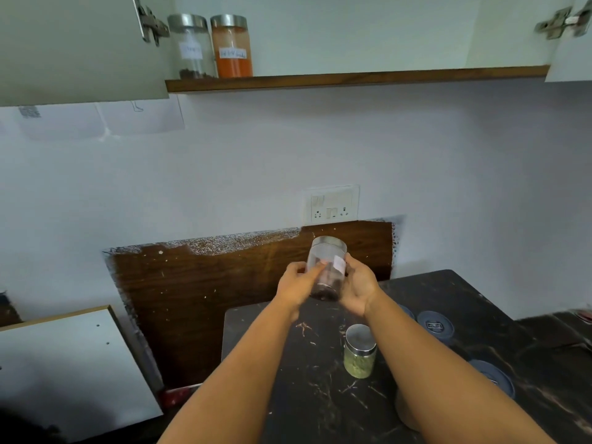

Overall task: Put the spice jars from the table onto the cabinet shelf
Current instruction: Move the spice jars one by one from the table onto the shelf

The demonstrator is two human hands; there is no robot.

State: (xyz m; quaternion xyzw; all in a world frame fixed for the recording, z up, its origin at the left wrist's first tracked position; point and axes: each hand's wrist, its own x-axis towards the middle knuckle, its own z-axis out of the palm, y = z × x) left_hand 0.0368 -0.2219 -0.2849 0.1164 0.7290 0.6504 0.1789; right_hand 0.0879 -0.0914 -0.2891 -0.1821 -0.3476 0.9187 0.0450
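Observation:
Both hands hold a clear glass jar (327,265) with a steel lid and dark spice at its bottom, lifted above the dark table (320,398). My left hand (296,285) grips its left side and my right hand (358,285) cups its right side. A small jar of green spice (359,351) with a steel lid stands on the table below my right wrist. Up on the cabinet shelf (352,79) at the left stand a nearly empty clear jar (190,46) and a jar of orange powder (231,46).
The cabinet doors hang open at the left (80,49) and right (570,36). A wall socket plate (331,203) sits above a brown wooden board (208,299). Dark round lids (435,325) lie on the table's right part. A white panel (70,366) leans at the lower left.

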